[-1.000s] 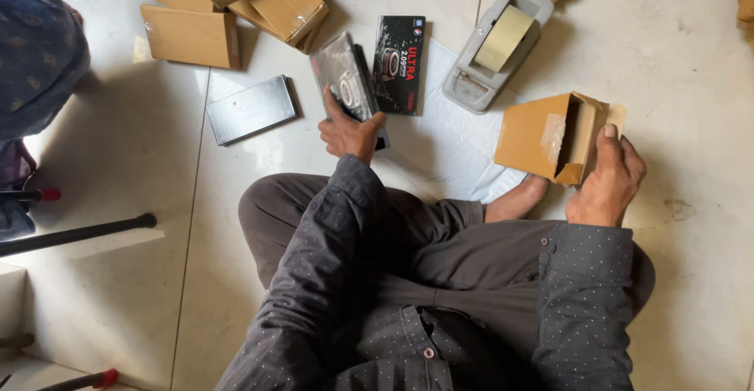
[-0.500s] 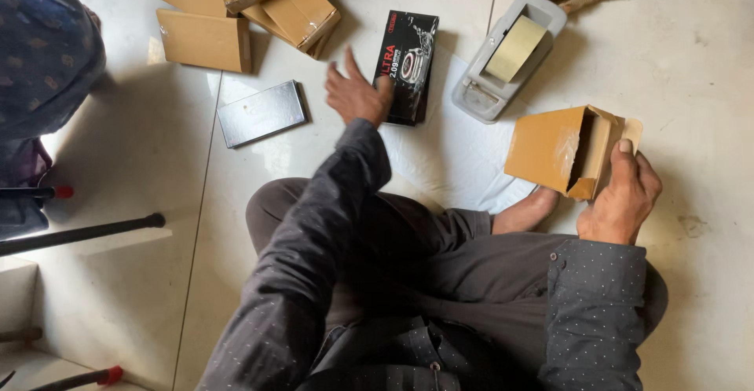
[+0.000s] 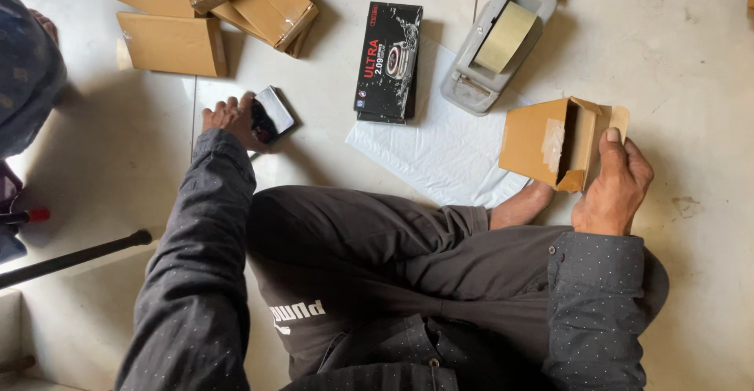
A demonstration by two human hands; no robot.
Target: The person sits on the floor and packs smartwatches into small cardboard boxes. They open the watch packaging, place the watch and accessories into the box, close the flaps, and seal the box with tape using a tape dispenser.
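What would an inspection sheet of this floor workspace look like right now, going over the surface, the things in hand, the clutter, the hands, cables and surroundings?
Surface: pale tiled floor, white sheet spread on it.
Job's things: open brown carton; small glossy packet; black product box.
Clutter: grey tape dispenser, pile of brown boxes.
Hands: left hand on the packet; right hand holding the carton.
Cables: nothing seen.
Surroundings: black rod, another person's sleeve at left.

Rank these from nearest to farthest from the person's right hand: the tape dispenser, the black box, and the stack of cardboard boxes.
From the right hand, holding the open cardboard box:
1. Tape dispenser, just up and left of it.
2. Black box, farther left, mid-floor.
3. Stack of cardboard boxes, far top left corner.
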